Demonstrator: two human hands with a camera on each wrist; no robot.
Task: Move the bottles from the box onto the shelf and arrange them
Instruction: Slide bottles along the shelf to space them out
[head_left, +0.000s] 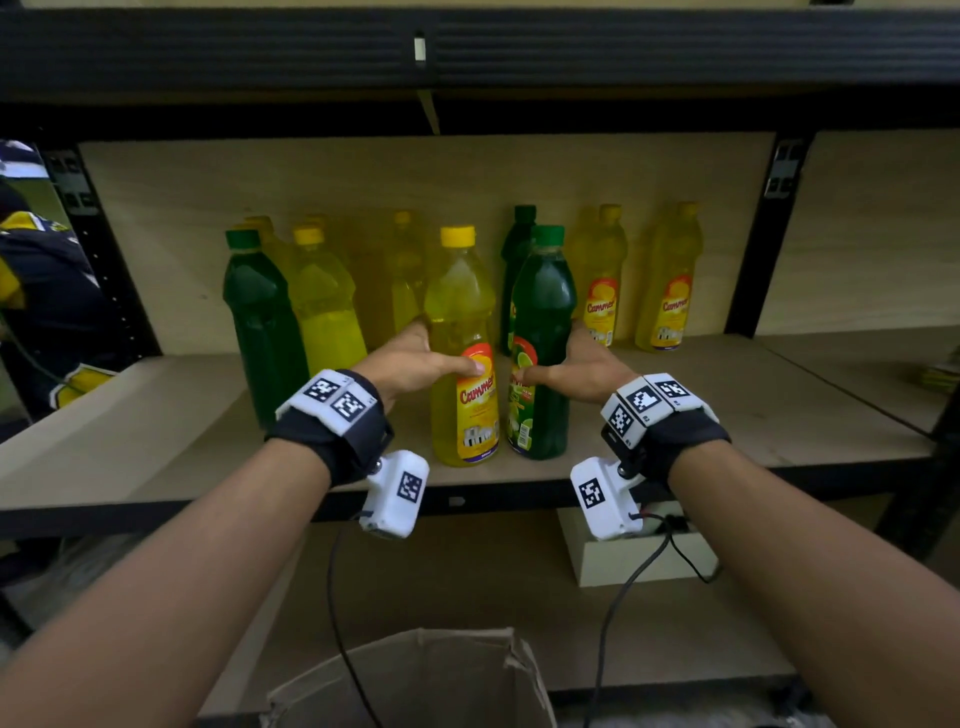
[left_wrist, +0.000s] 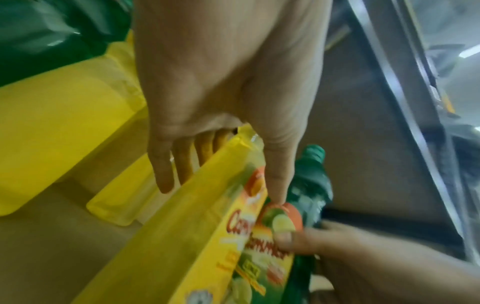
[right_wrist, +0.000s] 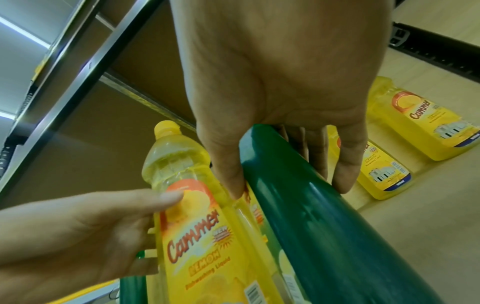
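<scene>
Two bottles stand side by side at the front of the wooden shelf board (head_left: 727, 415). My left hand (head_left: 415, 358) grips the yellow lemon bottle (head_left: 462, 312), thumb across its label and fingers behind it. My right hand (head_left: 582, 364) grips the green lime bottle (head_left: 545, 306) the same way. The left wrist view shows my left hand (left_wrist: 221, 82) round the yellow bottle (left_wrist: 182, 236). The right wrist view shows my right hand (right_wrist: 285, 72) round the green bottle (right_wrist: 298, 216). The open cardboard box (head_left: 415, 675) sits below on the floor, its inside hidden.
Several yellow and green bottles stand behind, including a green one (head_left: 260, 322) at the left and two yellow ones (head_left: 670, 280) at the right. Black uprights (head_left: 748, 234) and an upper beam (head_left: 467, 52) frame the bay. A white box (head_left: 639, 561) lies underneath. A person (head_left: 41, 291) is at far left.
</scene>
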